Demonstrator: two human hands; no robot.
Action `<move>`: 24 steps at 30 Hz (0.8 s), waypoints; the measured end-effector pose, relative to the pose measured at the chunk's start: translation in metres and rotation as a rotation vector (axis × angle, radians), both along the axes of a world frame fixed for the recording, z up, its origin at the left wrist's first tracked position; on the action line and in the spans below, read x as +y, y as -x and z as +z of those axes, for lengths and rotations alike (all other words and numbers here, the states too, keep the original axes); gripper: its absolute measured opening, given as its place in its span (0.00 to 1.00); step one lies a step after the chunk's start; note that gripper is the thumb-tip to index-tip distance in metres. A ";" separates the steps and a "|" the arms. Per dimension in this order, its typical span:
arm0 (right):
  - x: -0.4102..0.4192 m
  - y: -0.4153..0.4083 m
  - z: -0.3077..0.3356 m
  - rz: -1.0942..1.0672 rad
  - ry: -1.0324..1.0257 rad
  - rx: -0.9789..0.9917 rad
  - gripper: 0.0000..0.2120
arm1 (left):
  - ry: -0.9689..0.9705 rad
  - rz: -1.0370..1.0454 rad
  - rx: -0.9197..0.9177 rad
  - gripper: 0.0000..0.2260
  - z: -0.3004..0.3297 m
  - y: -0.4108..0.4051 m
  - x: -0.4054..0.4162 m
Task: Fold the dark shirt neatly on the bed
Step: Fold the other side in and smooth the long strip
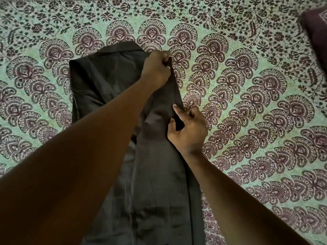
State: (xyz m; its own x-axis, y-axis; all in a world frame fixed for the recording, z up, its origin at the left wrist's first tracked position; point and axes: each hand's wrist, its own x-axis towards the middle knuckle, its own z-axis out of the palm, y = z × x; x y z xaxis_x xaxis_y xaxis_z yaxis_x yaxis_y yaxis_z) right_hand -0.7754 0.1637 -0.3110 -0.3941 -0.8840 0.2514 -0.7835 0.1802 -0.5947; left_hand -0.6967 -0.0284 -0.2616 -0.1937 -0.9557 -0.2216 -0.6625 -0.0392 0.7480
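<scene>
Head view: one frame, looking down over both my forearms onto the bed.
Dark shirt (155,174): lies lengthwise on the bed, running from the near edge of the frame to the middle, narrowed into a long strip; upper left part is spread wider and flat.
Left hand (156,68): reached across to the shirt's far right edge, fingers curled, pinching the fabric there.
Right hand (187,128): nearer me on the same right edge, thumb and fingers pinching a fold of the cloth.
Bed cover (247,103): pale green with dark maroon paisley fans and a floral border at the far side.
Pillow (316,32): dark, at the far right corner, partly cut off.
</scene>
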 end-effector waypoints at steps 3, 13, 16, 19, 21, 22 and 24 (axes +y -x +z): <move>0.000 0.000 0.000 0.009 0.002 0.002 0.22 | 0.045 0.055 0.081 0.23 0.009 -0.009 0.016; 0.002 0.004 0.005 0.101 -0.056 0.126 0.18 | -0.185 0.142 -0.134 0.16 0.004 -0.059 0.106; 0.002 0.012 0.009 0.187 -0.102 0.220 0.20 | -0.245 0.143 -0.154 0.14 0.008 -0.055 0.104; 0.002 0.017 0.016 0.230 -0.133 0.383 0.21 | -0.177 0.105 -0.220 0.10 0.012 -0.052 0.109; 0.000 0.017 0.022 0.276 -0.131 0.483 0.20 | -0.109 0.069 -0.289 0.11 0.014 -0.051 0.114; -0.002 0.016 0.025 0.314 -0.125 0.503 0.19 | -0.091 0.057 -0.316 0.13 0.016 -0.050 0.115; -0.001 0.015 0.028 0.408 -0.112 0.486 0.17 | -0.095 0.042 -0.333 0.15 0.020 -0.050 0.114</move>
State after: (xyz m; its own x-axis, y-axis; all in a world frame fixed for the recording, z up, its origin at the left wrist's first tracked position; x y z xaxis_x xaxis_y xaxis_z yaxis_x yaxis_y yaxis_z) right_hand -0.7903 0.1628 -0.2829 0.1148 -0.9700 0.2143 -0.9776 -0.1486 -0.1490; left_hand -0.6469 0.0852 -0.2415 -0.0572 -0.9333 -0.3546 -0.8658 -0.1305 0.4831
